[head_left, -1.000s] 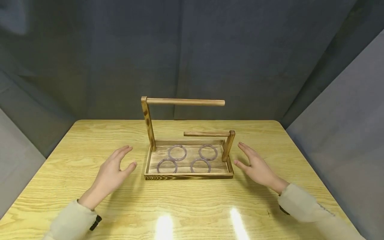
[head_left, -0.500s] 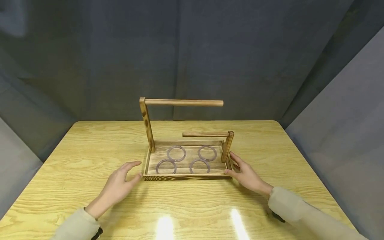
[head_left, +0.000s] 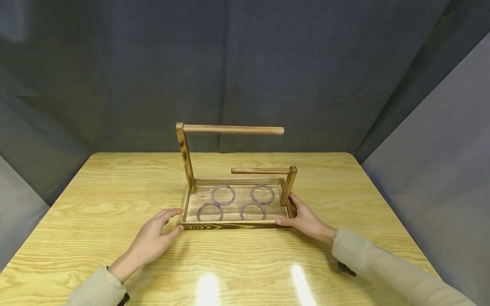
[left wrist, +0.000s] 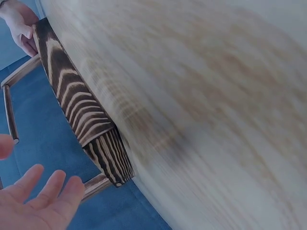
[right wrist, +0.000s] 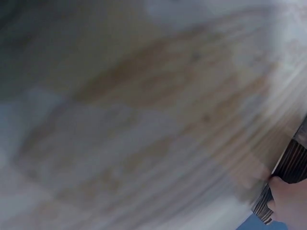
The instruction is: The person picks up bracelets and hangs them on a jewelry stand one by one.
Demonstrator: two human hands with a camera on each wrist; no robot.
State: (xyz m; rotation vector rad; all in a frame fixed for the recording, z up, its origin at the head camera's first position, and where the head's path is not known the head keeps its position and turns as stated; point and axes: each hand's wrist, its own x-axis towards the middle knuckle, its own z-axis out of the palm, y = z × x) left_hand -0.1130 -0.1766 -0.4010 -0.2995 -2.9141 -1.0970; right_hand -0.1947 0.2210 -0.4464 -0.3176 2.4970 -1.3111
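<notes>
A wooden jewelry stand, a shallow tray with two upright posts, sits mid-table. A long bar extends right from its tall left post, and a shorter bar extends left from its low right post. Several pale purple bangles lie flat in the tray. My right hand grips the tray's front right corner, thumb at the front wall and fingers around the side. My left hand is at the front left corner; in the left wrist view its fingers are extended and apart from the wood.
The light wooden table reaches out on all sides of the stand. Dark cloth hangs behind its far edge, and a paler panel stands at the right. Much of the right wrist view is blurred tabletop.
My right hand has moved left from beside the stand and now grips its right corner. My left hand has come right and toward me, up to the left corner. The bangles stay in the tray.
</notes>
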